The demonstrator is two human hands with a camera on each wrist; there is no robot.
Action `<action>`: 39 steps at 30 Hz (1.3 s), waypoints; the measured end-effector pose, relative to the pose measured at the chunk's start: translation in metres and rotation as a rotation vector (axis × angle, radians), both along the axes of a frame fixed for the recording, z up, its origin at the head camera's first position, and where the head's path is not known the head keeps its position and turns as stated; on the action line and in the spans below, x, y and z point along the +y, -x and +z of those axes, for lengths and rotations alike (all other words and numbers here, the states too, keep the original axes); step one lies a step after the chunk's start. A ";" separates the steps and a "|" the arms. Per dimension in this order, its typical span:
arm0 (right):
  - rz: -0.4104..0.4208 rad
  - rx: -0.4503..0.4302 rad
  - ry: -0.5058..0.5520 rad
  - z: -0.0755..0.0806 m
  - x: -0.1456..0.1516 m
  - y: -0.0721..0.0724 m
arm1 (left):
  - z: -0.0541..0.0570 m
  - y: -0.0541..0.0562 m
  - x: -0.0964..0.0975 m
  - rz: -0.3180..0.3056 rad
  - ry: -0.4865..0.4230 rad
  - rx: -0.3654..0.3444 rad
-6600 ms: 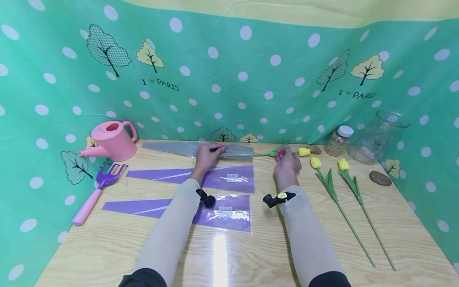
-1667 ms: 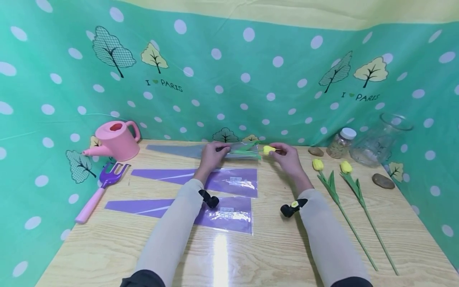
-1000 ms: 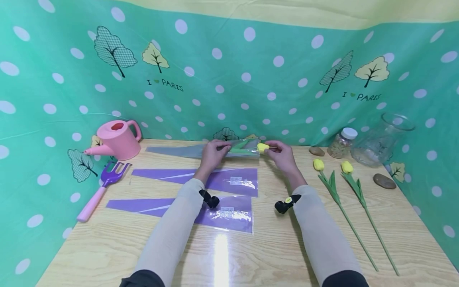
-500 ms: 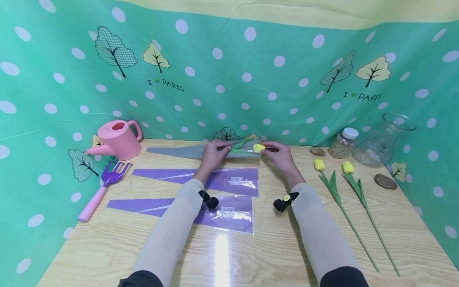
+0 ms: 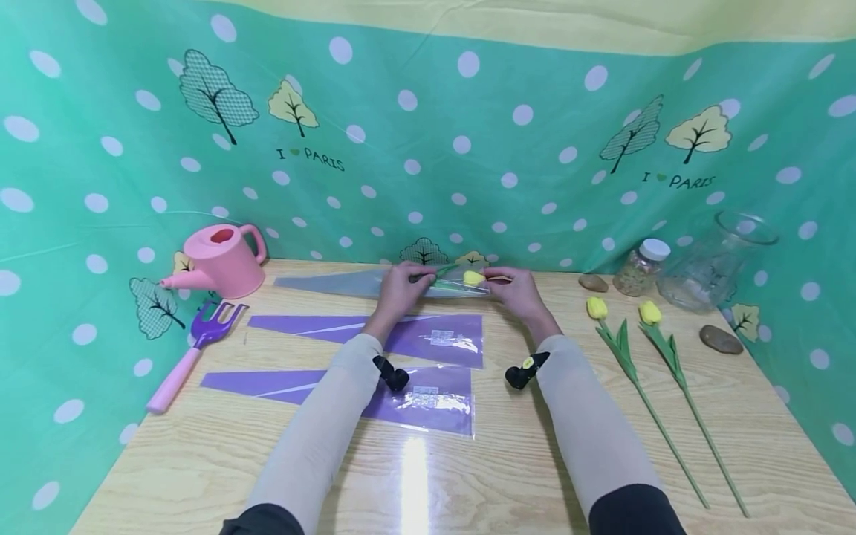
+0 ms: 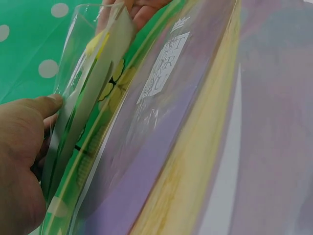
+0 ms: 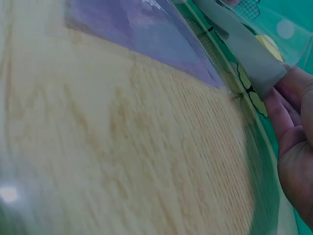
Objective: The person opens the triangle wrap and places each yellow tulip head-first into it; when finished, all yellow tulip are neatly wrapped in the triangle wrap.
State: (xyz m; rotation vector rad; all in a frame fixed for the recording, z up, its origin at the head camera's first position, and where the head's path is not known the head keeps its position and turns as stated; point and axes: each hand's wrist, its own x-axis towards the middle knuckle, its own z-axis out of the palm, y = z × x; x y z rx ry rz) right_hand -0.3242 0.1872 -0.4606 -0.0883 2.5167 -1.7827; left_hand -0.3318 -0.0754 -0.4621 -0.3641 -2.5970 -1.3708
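Note:
At the back of the table, a grey and clear plastic flower sleeve (image 5: 328, 284) lies lengthwise, its wide mouth to the right. Inside that mouth sits the yellow head of a tulip (image 5: 473, 278), its green leaves showing through the film. My left hand (image 5: 399, 291) pinches the sleeve midway along; in the left wrist view its thumb (image 6: 51, 102) lies against the clear film. My right hand (image 5: 520, 293) is at the mouth, just right of the flower head. In the right wrist view its fingers (image 7: 281, 110) pinch the grey edge of the sleeve.
Two purple sleeves (image 5: 428, 342) lie nearer. To the left are a pink watering can (image 5: 224, 264) and a purple hand fork (image 5: 210, 323). Two tulips (image 5: 631, 364), stones (image 5: 721, 339), a lidded jar (image 5: 640, 269) and a glass vase (image 5: 695, 279) occupy the right side.
The tulip has slid left into the grey sleeve, from lying mostly outside to having its head within the mouth. My right hand followed it left and now grips the sleeve's edge.

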 end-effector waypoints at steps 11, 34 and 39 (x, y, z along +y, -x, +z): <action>0.036 0.020 -0.016 0.001 -0.010 0.005 | 0.002 0.000 0.002 -0.009 0.045 0.010; -0.068 0.040 0.083 0.019 0.015 -0.053 | 0.001 -0.006 -0.005 0.004 0.046 0.031; 0.027 0.033 0.041 0.020 0.020 -0.079 | 0.013 -0.045 -0.010 -0.110 -0.009 0.006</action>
